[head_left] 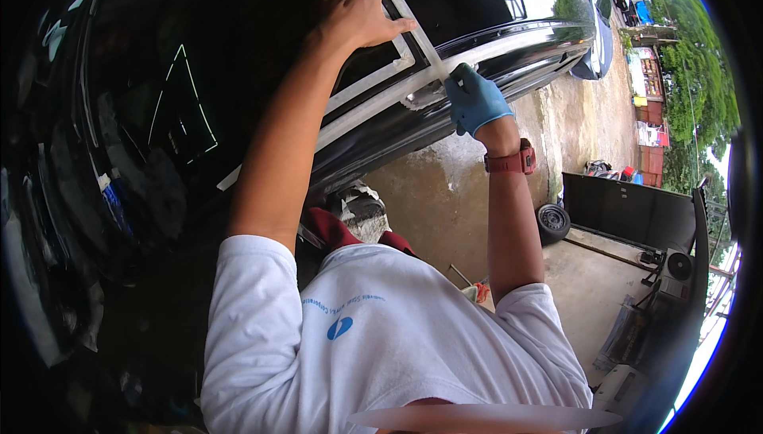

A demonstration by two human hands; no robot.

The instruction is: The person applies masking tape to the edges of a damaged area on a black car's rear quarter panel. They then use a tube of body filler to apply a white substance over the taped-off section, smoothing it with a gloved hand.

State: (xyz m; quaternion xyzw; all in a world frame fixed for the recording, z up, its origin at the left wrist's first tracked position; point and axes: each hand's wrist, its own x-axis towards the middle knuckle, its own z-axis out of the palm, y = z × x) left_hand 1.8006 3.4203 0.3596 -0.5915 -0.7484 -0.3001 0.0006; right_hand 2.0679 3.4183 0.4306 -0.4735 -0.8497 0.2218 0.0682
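My bare left hand (355,9) lies with fingers spread on the dark glossy surface of a black car (389,141), its thumb reaching across a strip of pale masking tape (424,46). That strip runs down the panel to my right hand (479,102), which wears a blue glove. The gloved fingers are closed around the strip's lower end, near the car's edge. More pale tape (350,122) runs lengthwise along the body and meets the first strip close to the glove. Below the tape, beside the glove, is a dull grey patch (427,97).
Under the car's side is a partly covered wheel (363,210) near my legs. On the concrete floor to the right, a loose tyre with a rim (553,222) leans by a dark panel (628,211). Another car (598,54) is parked beyond.
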